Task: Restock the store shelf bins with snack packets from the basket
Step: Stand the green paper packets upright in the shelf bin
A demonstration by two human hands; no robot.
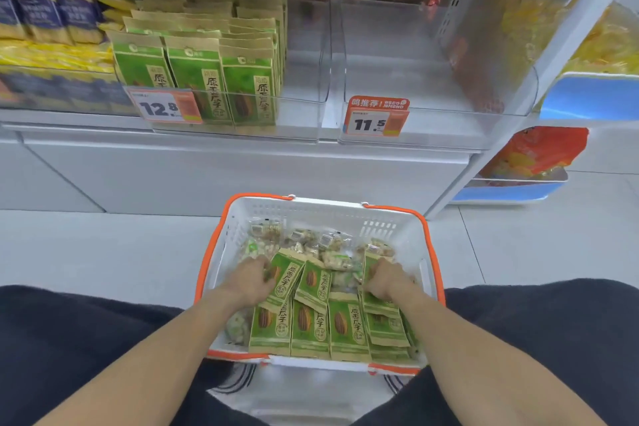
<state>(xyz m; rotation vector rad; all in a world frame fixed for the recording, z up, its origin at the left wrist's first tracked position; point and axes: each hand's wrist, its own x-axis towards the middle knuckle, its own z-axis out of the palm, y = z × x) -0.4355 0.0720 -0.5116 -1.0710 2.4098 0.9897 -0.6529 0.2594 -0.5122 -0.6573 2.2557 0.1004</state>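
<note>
A white basket (pixel 390 218) with orange handles sits on the floor between my knees. It holds several green seed packets (pixel 345 325) and, at its far end, clear bags of pale snacks (pixel 332 245). My left hand (pixel 250 278) grips the edge of a tilted green packet (pixel 287 280) at the basket's left. My right hand (pixel 385 278) curls round a green packet (pixel 378 304) at the right. On the shelf above, the left clear bin (pixel 304 114) holds rows of the same green packets (pixel 207 76). The right clear bin (pixel 449 124) has no packets in it.
Price tags reading 12.8 (pixel 162 107) and 11.5 (pixel 375 117) hang on the bin fronts. Blue and yellow packets (pixel 52 17) fill the shelf to the left. A side rack (pixel 539 156) with red and yellow bags stands at the right. White floor tiles surround the basket.
</note>
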